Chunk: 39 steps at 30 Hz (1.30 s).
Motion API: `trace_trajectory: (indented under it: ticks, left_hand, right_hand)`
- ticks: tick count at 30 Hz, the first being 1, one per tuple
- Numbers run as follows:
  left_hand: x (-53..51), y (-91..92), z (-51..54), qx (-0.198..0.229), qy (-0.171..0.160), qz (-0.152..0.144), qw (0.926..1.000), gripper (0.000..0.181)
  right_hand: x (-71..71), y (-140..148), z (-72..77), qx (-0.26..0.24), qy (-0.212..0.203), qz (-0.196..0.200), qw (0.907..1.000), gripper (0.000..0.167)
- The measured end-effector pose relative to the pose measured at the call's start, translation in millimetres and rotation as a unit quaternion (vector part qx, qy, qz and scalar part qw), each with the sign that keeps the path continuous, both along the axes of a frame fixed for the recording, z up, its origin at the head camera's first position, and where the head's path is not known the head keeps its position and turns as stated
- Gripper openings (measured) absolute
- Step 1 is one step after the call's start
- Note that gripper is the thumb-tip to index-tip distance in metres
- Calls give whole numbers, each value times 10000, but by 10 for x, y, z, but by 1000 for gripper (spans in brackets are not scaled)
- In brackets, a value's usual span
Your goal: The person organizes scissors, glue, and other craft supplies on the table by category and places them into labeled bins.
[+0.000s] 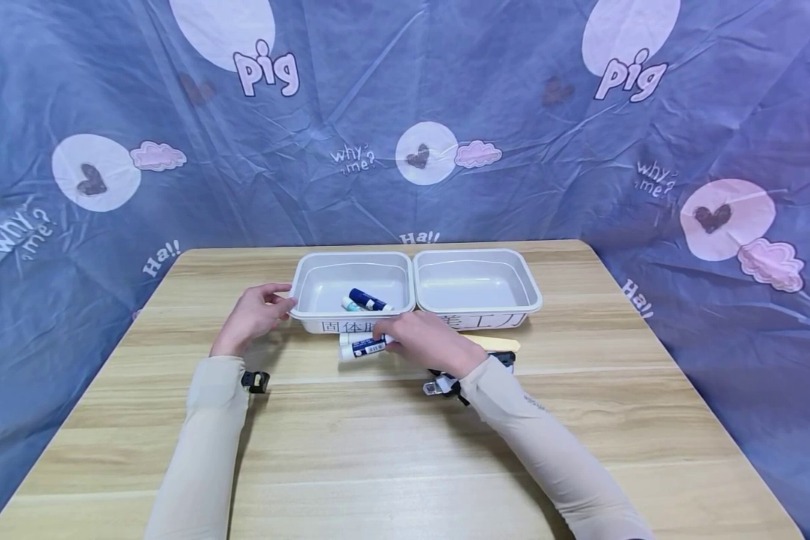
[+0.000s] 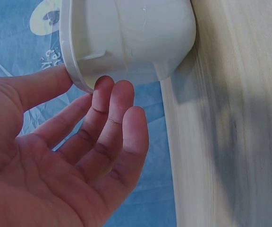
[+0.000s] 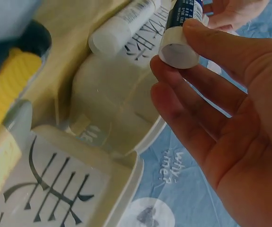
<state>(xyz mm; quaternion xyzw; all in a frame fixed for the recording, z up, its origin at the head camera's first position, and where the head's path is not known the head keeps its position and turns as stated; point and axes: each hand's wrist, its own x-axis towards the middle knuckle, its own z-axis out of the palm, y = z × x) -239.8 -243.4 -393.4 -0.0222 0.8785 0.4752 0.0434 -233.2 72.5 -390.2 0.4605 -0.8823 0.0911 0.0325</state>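
My left hand (image 1: 253, 315) grips the rim of the left white plastic tray (image 1: 320, 281) at its left end, thumb and index finger on the edge. Inside that tray lie a navy glue stick (image 1: 368, 300) and a light teal one (image 1: 351, 304). In front of the trays, my right hand (image 1: 427, 341) pinches a navy-and-white glue stick (image 1: 366, 348) between thumb and fingers. The right wrist view shows its white end (image 3: 178, 49) pointing at the camera. Another white glue stick (image 3: 119, 29) lies on the table by the left tray's front.
The right white tray (image 1: 472, 285) adjoins the left one; both have black characters on front labels. Close to my right wrist, a yellow utility knife (image 1: 501, 343) and a black-handled item (image 1: 505, 358) lie on the wooden table (image 1: 351, 465), partly hidden. A printed blue cloth (image 1: 351, 82) hangs behind.
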Motion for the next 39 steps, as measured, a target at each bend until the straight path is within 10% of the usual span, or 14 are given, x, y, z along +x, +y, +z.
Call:
trace_trajectory:
  ticks: [39]
  left_hand:
    - [-20, -4, -18, 58, -13, 19, 10000, 49]
  right_hand:
    - [-103, 171, 164, -656, 258, -408, 9967, 21]
